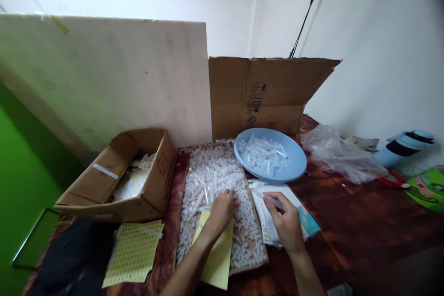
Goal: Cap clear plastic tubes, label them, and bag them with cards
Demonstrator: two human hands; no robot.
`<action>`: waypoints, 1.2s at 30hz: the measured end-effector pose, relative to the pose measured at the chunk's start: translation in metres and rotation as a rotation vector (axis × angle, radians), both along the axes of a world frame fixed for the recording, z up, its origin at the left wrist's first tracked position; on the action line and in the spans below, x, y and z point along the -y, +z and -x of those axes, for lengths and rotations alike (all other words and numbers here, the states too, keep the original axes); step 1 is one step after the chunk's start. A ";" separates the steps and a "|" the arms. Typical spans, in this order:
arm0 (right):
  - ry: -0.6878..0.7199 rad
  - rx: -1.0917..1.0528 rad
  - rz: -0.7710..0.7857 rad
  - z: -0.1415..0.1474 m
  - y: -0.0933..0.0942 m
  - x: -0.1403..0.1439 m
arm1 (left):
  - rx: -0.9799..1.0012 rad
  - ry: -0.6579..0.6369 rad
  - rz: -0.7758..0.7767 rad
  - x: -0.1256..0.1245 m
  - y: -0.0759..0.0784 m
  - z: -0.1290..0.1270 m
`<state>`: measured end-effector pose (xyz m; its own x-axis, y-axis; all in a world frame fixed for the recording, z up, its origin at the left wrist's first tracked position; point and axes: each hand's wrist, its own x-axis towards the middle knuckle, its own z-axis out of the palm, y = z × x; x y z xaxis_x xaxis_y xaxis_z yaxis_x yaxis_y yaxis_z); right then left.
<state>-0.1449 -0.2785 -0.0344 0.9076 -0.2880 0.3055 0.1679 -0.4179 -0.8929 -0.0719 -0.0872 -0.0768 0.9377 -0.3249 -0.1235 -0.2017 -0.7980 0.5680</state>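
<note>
1. The left hand point(222, 210), fingers curled, digs into the flat cardboard tray of small white plastic caps point(217, 180).
2. The right hand point(285, 222) pinches a thin clear plastic tube point(274, 201) over the white paper packets point(267, 222).
3. Farther back sits the round blue plastic bowl of clear tubes point(269, 154).

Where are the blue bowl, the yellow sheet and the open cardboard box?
blue bowl point(297, 159), head view, bare right side of its rim.
yellow sheet point(218, 259), head view, its middle.
open cardboard box point(157, 180), head view, its right outer wall.
</note>
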 end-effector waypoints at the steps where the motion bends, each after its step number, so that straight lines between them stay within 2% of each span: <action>1: 0.011 -0.009 -0.002 -0.001 -0.001 0.000 | 0.001 0.004 -0.002 0.003 -0.002 -0.003; 5: 0.088 -0.009 0.008 -0.006 -0.001 -0.006 | 0.017 -0.011 0.072 0.006 -0.003 -0.012; 10: 0.179 0.003 -0.011 -0.013 0.001 -0.018 | 0.052 -0.035 0.317 -0.022 0.011 0.001; 12: 0.210 -0.002 -0.018 -0.015 0.000 -0.025 | 0.018 0.020 0.524 -0.037 0.017 0.011; 16: 0.271 -0.012 -0.022 -0.017 -0.003 -0.045 | -0.130 0.190 1.046 -0.058 0.023 0.029; 18: 0.310 -0.017 -0.021 -0.019 -0.005 -0.057 | -0.141 0.267 1.128 -0.062 0.021 0.034; 21: 0.362 -0.016 0.003 -0.020 -0.008 -0.073 | -0.075 0.371 1.126 -0.065 0.016 0.040; 25: 0.364 0.024 0.064 -0.021 -0.013 -0.084 | 0.023 0.444 1.021 -0.073 0.014 0.046; 29: 0.270 0.084 0.117 -0.023 -0.018 -0.081 | 0.221 0.384 0.804 -0.084 0.021 0.050; 31: 0.243 0.096 0.140 -0.023 -0.018 -0.078 | 0.243 0.362 0.669 -0.088 0.023 0.050; 34: 0.234 0.094 0.163 -0.022 -0.017 -0.074 | 0.229 0.381 0.481 -0.089 0.018 0.047; 36: 0.240 0.084 0.167 -0.020 -0.017 -0.073 | 0.233 0.385 0.416 -0.089 0.012 0.045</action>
<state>-0.1252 -0.2056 -0.0518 0.9132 -0.0077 0.4074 0.3500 -0.4972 -0.7939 -0.1168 0.0019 -0.0647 0.9843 0.0662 0.1635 -0.0992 -0.5588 0.8233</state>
